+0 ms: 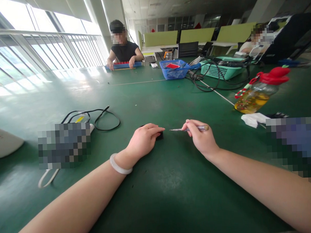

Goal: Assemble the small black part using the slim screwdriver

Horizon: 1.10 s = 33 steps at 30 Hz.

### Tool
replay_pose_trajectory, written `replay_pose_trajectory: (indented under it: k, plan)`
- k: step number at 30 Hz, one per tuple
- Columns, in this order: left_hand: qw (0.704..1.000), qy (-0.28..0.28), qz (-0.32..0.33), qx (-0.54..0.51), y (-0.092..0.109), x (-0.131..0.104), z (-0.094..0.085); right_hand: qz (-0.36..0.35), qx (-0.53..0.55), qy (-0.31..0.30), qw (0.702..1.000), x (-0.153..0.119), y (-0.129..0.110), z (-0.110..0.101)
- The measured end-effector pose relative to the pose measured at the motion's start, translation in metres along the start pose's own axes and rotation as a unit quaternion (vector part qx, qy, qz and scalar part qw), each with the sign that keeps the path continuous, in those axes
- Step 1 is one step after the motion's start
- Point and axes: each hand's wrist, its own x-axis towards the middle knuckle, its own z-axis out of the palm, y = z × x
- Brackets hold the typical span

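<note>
In my right hand [203, 142] is a slim screwdriver [203, 127] with a clear handle, closed between thumb and fingers. Its thin metal shaft points left, toward my left hand [142, 141], and its tip is a short gap away from those fingers. My left hand is closed over a small black object [159, 136] at the green table [172, 205]. Most of that object is hidden under the fingers, so I cannot tell its kind. A white bangle [119, 165] circles my left wrist.
A black cable [119, 122] curls at the left beside a blurred-out item [65, 144]. At right stand a red-capped bottle [256, 96] of yellow liquid and white tissue [253, 119]. Farther back are a blue basket [174, 73], a green basket [215, 71] with cables, and a seated person [124, 52].
</note>
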Motion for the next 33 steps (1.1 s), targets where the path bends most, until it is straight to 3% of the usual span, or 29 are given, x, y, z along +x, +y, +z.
replay_pose_trajectory:
  k: [5, 8, 13, 15, 18, 21, 26, 33]
  plan:
    - [1.0, 0.022, 0.001, 0.012, 0.003, 0.0, -0.003, 0.002, 0.003, -0.002, 1.0, 0.001, 0.0, 0.001]
    - [0.996, 0.041, -0.046, 0.065, -0.001, 0.001, -0.003, 0.001, 0.004, -0.003, 1.0, 0.0, 0.0, 0.0]
    - [0.979, -0.034, -0.153, 0.127, -0.017, 0.002, 0.003, 0.005, 0.002, -0.006, 1.0, 0.0, 0.001, -0.001]
    - [0.978, -0.043, -0.165, 0.12, -0.02, 0.002, 0.005, 0.004, 0.004, -0.008, 1.0, 0.0, 0.001, -0.001]
    - [0.986, -0.004, -0.14, 0.087, -0.017, 0.002, 0.004, 0.002, 0.005, -0.007, 1.0, -0.001, 0.001, -0.001]
    - [0.996, 0.02, -0.076, 0.045, -0.01, 0.003, 0.001, 0.0, 0.003, -0.004, 1.0, -0.001, -0.001, 0.0]
    - [0.998, -0.065, 0.016, 0.009, -0.003, 0.003, 0.001, -0.003, -0.002, 0.0, 1.0, -0.001, -0.001, 0.0]
    - [0.998, -0.048, -0.029, 0.006, -0.005, 0.002, 0.003, -0.02, -0.013, -0.006, 1.0, -0.003, -0.002, 0.0]
